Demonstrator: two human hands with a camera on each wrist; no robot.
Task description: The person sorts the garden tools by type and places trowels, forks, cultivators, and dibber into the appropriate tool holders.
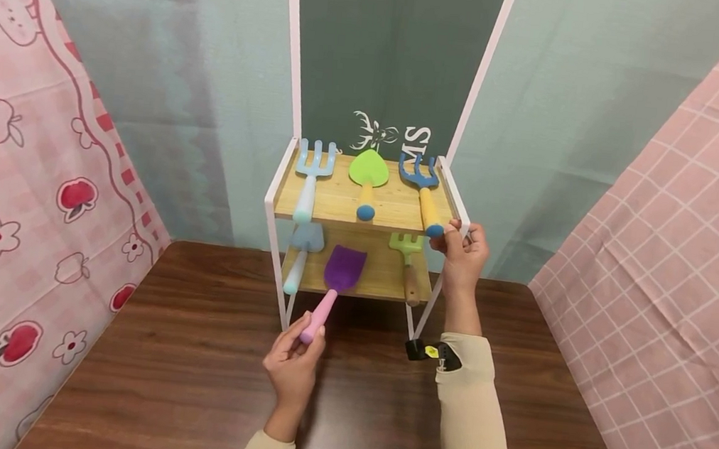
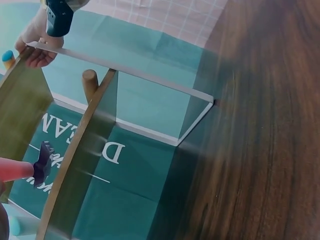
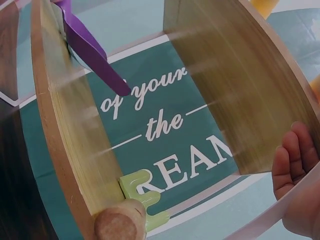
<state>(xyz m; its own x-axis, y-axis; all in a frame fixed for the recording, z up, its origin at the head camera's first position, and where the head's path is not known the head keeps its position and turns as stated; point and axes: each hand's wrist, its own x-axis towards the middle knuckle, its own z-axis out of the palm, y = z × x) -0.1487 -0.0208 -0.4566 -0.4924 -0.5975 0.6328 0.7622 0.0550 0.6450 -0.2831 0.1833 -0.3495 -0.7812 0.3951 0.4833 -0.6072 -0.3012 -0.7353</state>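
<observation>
My left hand (image 1: pixel 293 361) holds the pink handle of a toy shovel (image 1: pixel 344 269). Its purple blade (image 3: pixel 95 50) reaches over the lower board of a two-tier shelf (image 1: pixel 335 204), between a pale blue shovel (image 1: pixel 308 238) and a green hand rake (image 1: pixel 406 244) with a brown handle. At the shelf's upper right front corner, my right hand (image 1: pixel 467 262) grips the white frame, fingers curled under the upper board. Close to those fingers lies the yellow handle of a blue hand rake (image 1: pixel 425 194).
On the upper board also lie a light blue hand fork (image 1: pixel 314 171) and a green trowel (image 1: pixel 369 168). The shelf stands on a dark wooden table (image 1: pixel 193 367). Behind it is a dark green printed panel (image 1: pixel 394 49). Pink cloths (image 1: pixel 669 280) hang at both sides.
</observation>
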